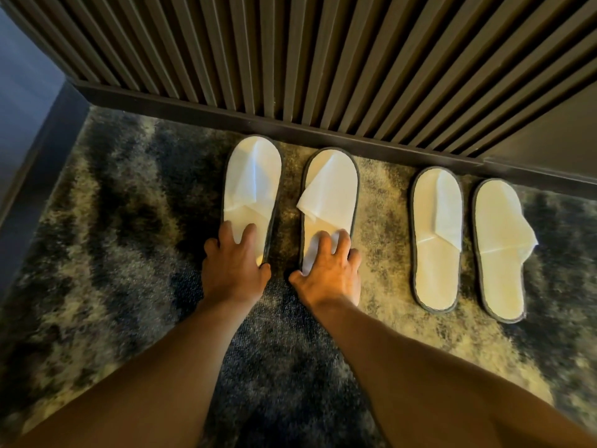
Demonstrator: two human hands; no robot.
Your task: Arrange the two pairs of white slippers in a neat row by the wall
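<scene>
Several flat white slippers with dark edging lie on the carpet, toes toward the slatted wall point(323, 59). My left hand point(234, 263) rests on the heel of the leftmost slipper point(253, 182), fingers spread over it and thumb at its edge. My right hand point(329, 273) grips the heel of the second slipper point(331, 192), whose upper flap is folded askew to the left. To the right lie the third slipper point(436, 240) and the fourth slipper point(499, 253), untouched, set slightly farther from the wall. The fourth slipper's flap sticks out to the right.
A dark baseboard point(290, 129) runs along the foot of the wall. A mottled dark-and-beige carpet point(129, 253) covers the floor. Another dark wall or panel point(29, 124) closes the left side, and a plain dark panel point(549, 140) stands at the right.
</scene>
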